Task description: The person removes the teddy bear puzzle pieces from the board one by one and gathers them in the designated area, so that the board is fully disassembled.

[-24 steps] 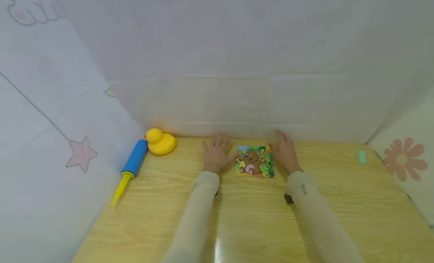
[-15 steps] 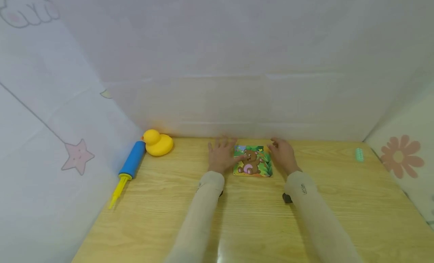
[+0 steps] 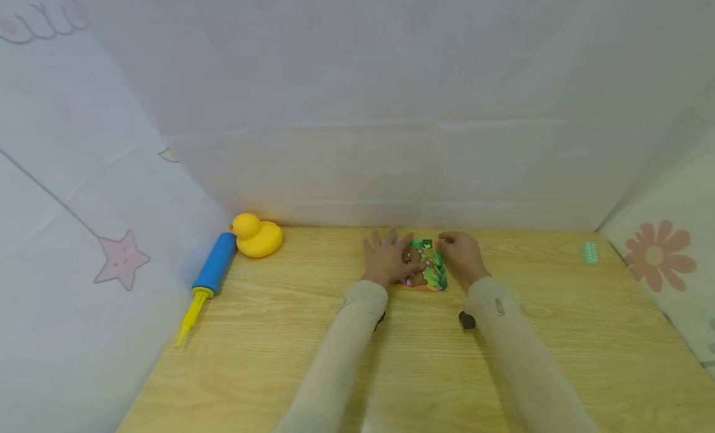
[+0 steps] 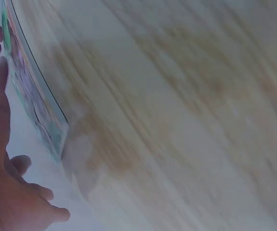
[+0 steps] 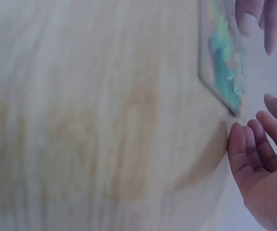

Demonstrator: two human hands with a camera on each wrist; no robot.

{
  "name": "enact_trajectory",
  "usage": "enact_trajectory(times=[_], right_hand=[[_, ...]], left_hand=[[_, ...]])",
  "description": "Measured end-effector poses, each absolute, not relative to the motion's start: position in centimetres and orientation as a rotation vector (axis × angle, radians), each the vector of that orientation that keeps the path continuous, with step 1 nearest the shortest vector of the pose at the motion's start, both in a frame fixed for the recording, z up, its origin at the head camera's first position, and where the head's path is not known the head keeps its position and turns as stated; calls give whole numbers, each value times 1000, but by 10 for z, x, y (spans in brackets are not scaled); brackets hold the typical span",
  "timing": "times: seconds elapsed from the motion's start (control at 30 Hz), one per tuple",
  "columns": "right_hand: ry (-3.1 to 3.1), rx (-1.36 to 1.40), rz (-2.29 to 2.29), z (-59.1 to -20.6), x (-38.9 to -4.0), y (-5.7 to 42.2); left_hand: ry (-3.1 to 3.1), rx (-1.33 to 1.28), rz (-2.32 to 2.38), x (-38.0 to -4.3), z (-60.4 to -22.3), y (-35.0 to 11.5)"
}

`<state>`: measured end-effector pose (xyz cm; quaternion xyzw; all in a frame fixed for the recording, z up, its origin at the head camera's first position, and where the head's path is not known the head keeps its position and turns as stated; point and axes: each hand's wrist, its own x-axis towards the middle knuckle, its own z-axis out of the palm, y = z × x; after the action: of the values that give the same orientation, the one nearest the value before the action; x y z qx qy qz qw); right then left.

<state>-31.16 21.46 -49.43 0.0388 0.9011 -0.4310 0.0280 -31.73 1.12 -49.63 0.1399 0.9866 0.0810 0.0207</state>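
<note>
A thin, square picture board showing a brown bear among green leaves lies flat on the wooden table. My left hand is spread over its left half and covers much of the bear. In the left wrist view, the board's pale border shows beside the thumb, and the other fingers fan out past its corner. My right hand is at the board's far right edge, fingers loosely bent. The right wrist view puts those fingertips right by the corner of the board, with the thumb apart and nothing between.
To the left, a yellow rubber duck sits by the back wall, touching a blue and yellow hand pump. A small pale green ridged piece lies far right. White cloth walls enclose the table at the back and sides.
My left hand has slid right, from the board's left edge onto the bear. My right hand's fingers have bent inward and drawn slightly left at the board's right edge. The board stays put.
</note>
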Motion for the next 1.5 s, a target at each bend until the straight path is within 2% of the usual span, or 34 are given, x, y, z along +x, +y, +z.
enact_trajectory(times=[0.9,1.5], right_hand=[[2900,-26,-1004,-487,-326,210],[2906,-4,-1001,-486,-331,210]], left_hand=[[2994,442,234,-313,-492,21],[2990,283,371,-311,-496,29]])
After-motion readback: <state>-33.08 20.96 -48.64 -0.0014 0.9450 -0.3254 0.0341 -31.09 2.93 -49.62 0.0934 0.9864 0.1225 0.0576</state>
